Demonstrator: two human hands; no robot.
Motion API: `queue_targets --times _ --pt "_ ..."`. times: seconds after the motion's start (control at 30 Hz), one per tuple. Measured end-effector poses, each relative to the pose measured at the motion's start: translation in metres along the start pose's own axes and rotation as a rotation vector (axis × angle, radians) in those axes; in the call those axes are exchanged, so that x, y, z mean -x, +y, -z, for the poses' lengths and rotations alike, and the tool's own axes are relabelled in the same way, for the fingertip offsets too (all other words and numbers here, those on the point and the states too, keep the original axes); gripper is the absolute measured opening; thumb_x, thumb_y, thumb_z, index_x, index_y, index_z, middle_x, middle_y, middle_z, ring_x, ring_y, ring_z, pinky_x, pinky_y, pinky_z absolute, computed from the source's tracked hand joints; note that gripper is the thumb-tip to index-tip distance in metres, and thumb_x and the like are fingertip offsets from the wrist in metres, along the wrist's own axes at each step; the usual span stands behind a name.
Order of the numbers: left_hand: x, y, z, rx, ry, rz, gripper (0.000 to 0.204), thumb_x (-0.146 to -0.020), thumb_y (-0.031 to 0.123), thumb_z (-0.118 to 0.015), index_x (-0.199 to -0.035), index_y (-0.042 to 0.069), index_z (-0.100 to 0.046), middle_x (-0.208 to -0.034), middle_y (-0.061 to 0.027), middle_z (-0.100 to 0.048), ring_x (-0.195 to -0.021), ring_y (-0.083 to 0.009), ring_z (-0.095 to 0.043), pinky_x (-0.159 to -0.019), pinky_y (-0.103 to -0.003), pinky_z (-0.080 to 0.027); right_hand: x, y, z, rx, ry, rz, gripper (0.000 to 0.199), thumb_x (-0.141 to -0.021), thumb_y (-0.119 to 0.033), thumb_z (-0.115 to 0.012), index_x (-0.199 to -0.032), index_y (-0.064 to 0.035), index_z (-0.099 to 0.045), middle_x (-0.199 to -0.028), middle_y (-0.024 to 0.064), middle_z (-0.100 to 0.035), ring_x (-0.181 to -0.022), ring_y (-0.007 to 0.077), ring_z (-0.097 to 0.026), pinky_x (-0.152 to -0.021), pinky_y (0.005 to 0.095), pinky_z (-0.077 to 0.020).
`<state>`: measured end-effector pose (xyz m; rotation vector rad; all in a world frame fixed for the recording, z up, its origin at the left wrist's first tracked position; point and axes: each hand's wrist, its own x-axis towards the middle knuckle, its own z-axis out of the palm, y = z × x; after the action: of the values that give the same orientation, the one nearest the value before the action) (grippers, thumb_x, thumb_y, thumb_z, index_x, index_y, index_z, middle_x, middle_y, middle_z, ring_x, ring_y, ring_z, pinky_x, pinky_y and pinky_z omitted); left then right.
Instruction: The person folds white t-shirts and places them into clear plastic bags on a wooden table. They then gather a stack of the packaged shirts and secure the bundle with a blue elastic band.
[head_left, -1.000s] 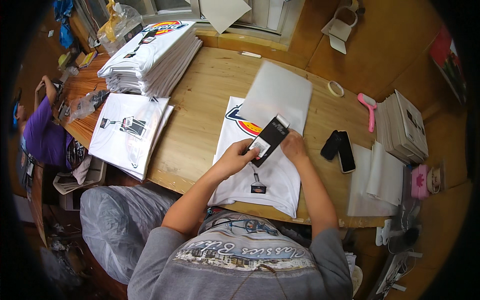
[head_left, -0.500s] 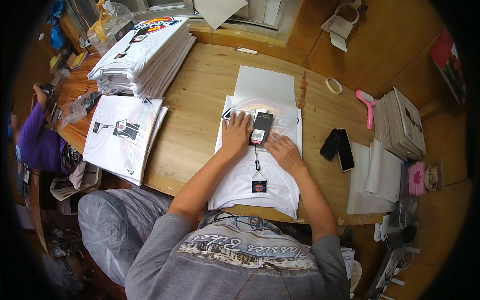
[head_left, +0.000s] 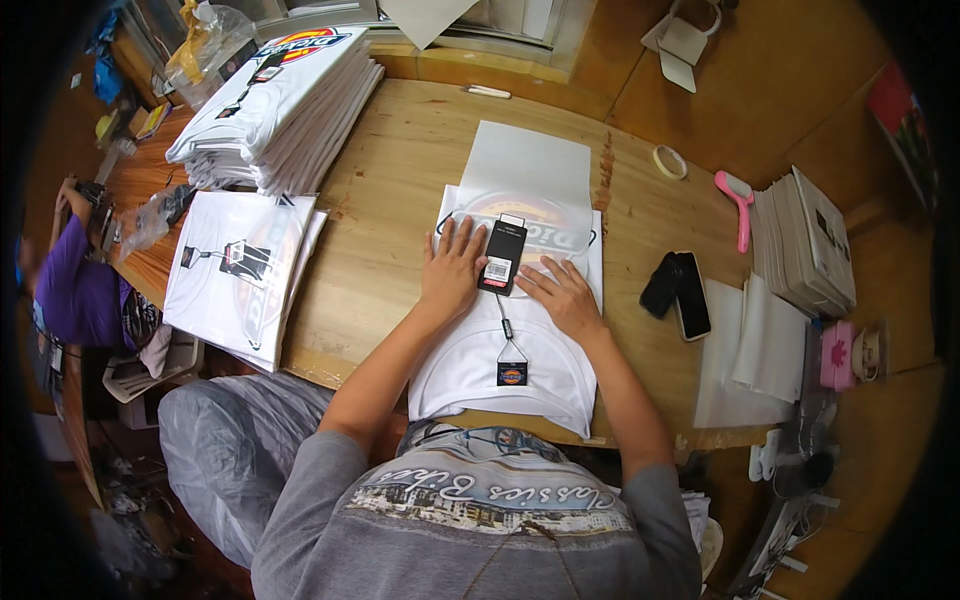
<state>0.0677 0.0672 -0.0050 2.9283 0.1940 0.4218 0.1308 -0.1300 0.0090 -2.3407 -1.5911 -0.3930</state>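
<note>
A folded white T-shirt (head_left: pixel 465 350) lies before me, its neckline toward my body. Over its far part rests a translucent sheet (head_left: pixel 530 160), with the shirt's printed emblem showing through. My left hand (head_left: pixel 453 270) lies flat with fingers spread on the shirt's left side, beside a black hang tag (head_left: pixel 503 255). On the tag's other side, my right hand (head_left: pixel 560 296) presses down with its fingers apart, the fingertips close to the tag's lower edge. A cord runs from the tag to a small black label (head_left: pixel 512 373) at the neckline.
Tall white folded shirts (head_left: pixel 290 120) are stacked at the far left, nearer ones in clear bags (head_left: pixel 225 270). Right of me lie two phones (head_left: pixel 690 295), a pink lint roller (head_left: pixel 742 205), tape (head_left: pixel 669 162) and a stack of bags (head_left: pixel 800 235). Another person in purple (head_left: pixel 85 285) sits far left.
The hang tag and my left hand have shifted slightly left. My right hand has moved a little left as well, its fingers now more spread. The sheet stays over the shirt.
</note>
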Motion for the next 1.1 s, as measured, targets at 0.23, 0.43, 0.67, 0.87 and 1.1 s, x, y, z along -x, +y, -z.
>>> queue_targets --times 0.23,0.43,0.67,0.87,1.1 --pt "0.006 0.001 -0.01 -0.005 -0.016 0.037 0.042 -0.085 0.032 -0.032 -0.124 0.016 -0.031 -0.131 -0.0058 -0.026 -0.12 -0.0262 -0.022 -0.096 -0.049 -0.014 0.021 0.001 0.006 0.093 -0.022 -0.171 0.037 -0.071 -0.003 -0.044 -0.105 -0.0148 -0.053 -0.113 0.0027 -0.048 -0.104 0.03 -0.043 -0.085 0.0444 -0.0345" --pt "0.004 0.005 -0.005 -0.036 -0.063 0.074 0.042 -0.085 0.031 -0.032 -0.125 0.018 -0.029 -0.132 -0.0045 -0.024 -0.121 -0.0241 -0.021 -0.095 -0.048 -0.016 0.023 0.004 0.01 0.056 -0.046 -0.219 0.039 -0.071 0.0 -0.042 -0.106 -0.0145 -0.052 -0.115 0.0034 -0.047 -0.105 0.034 -0.041 -0.086 0.0443 -0.0341" --pt "0.005 0.002 -0.007 0.018 0.006 0.06 0.041 -0.084 0.031 -0.034 -0.122 0.016 -0.034 -0.129 -0.0057 -0.028 -0.119 -0.0255 -0.024 -0.091 -0.05 -0.022 0.032 0.033 0.061 -0.038 0.05 -0.652 0.034 -0.068 -0.017 -0.06 -0.1 -0.0058 -0.053 -0.091 0.011 -0.055 -0.086 0.0254 -0.05 -0.071 0.0368 -0.0399" --pt "0.005 0.004 -0.008 -0.02 0.023 0.071 0.04 -0.084 0.03 -0.034 -0.121 0.017 -0.035 -0.129 -0.0047 -0.029 -0.118 -0.0239 -0.025 -0.09 -0.046 -0.023 0.079 0.07 0.089 0.32 -0.004 -1.365 0.061 -0.068 -0.042 -0.06 -0.117 -0.0116 -0.039 -0.106 0.0171 -0.043 -0.098 0.0339 -0.041 -0.079 0.0423 -0.0362" --pt "0.003 0.003 -0.006 -0.019 0.064 0.033 0.039 -0.082 0.029 -0.038 -0.119 0.016 -0.038 -0.125 -0.0059 -0.033 -0.114 -0.025 -0.03 -0.087 -0.046 -0.025 0.086 0.079 0.067 0.293 0.012 -1.429 0.071 -0.067 -0.047 -0.058 -0.121 -0.0076 -0.032 -0.106 0.021 -0.04 -0.1 0.0363 -0.04 -0.082 0.0434 -0.0356"
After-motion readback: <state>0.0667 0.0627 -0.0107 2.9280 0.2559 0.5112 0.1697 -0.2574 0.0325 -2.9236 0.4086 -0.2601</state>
